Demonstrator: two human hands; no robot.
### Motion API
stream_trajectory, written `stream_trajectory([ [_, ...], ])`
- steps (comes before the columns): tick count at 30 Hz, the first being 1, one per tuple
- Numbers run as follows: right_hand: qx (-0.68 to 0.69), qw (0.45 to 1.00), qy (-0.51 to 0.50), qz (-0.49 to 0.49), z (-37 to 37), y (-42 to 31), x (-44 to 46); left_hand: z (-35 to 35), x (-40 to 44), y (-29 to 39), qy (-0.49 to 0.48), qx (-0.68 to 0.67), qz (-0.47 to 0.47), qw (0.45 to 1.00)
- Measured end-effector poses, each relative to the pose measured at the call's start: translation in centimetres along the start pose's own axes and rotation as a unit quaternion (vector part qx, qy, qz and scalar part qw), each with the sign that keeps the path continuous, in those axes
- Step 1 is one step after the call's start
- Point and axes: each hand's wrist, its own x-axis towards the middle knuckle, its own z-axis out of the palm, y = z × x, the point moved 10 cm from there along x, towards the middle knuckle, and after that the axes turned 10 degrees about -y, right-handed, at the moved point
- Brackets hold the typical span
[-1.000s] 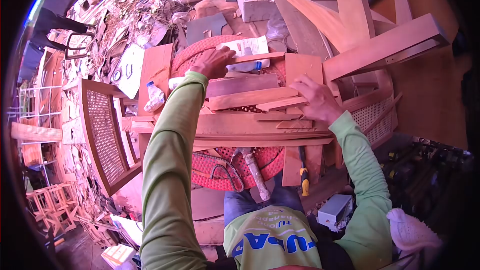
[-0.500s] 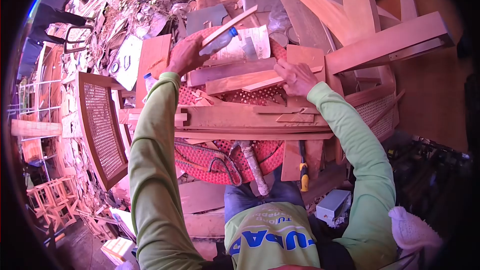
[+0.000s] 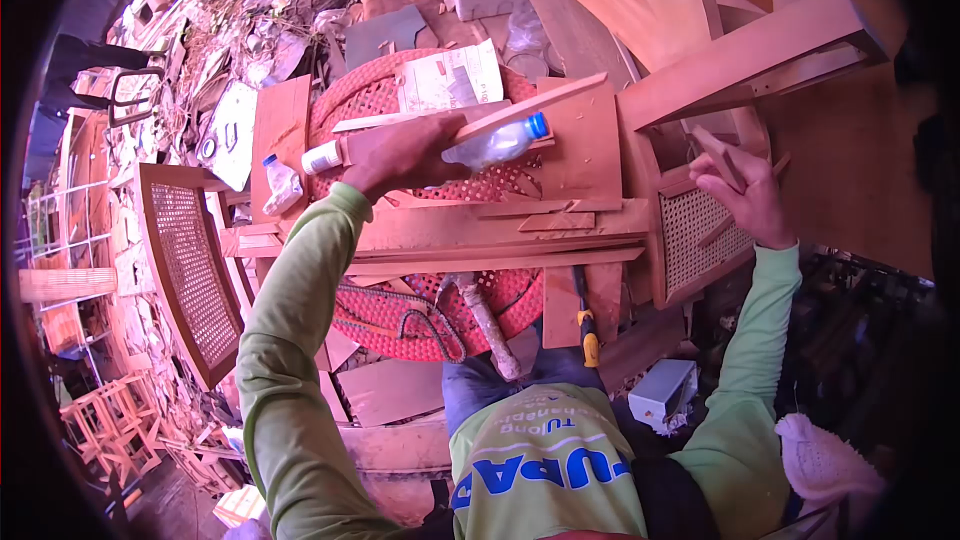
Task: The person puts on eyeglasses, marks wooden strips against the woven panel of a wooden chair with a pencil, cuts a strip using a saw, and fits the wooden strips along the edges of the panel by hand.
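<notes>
My left hand is over the red woven round surface, closed around a clear plastic bottle with a blue cap and a thin wooden strip. The strip points up to the right above the bottle. Beside that wrist lies a small white cylinder, partly covered. Off to the right, my right hand pinches a short piece of wood above a cane-panelled chair part. Long wooden boards lie across the round surface in front of me.
A hammer and a yellow-handled tool lie near my lap, beside a dark cord. Curved wooden furniture parts jut out at the right. A cane-backed frame stands left. A person's dark-clothed leg shows at upper left.
My right hand has left the boards and moved right, with a short piece of wood in it. My left hand has come lower and inward with the bottle and strip.
</notes>
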Motion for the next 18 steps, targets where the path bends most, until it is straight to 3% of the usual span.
stream_trajectory([
  [3,0.027,0.998,0.052,0.031,-1.3,1.1,-4.9,3.7,3.9,1.8,0.002,0.010,0.086,0.996],
  [10,0.090,0.993,0.026,0.067,0.2,5.0,-9.8,6.4,6.0,3.8,-0.033,0.055,0.044,0.997],
  [13,0.131,0.989,0.015,0.060,0.9,5.8,-10.9,4.5,4.4,3.3,0.048,0.037,0.042,0.997],
  [14,0.143,0.988,0.011,0.063,0.9,6.0,-11.2,3.3,3.6,2.3,0.106,0.050,-0.004,0.993],
  [15,0.153,0.986,0.007,0.067,1.0,6.2,-11.6,1.3,2.8,1.7,0.076,0.010,-0.089,0.993],
  [16,0.157,0.986,0.018,0.060,0.8,6.0,-11.8,-0.3,1.5,-0.1,0.129,0.018,-0.131,0.983],
  [18,0.165,0.985,0.034,0.043,0.6,5.5,-11.7,-2.9,-1.5,-2.9,0.200,0.004,-0.165,0.966],
])
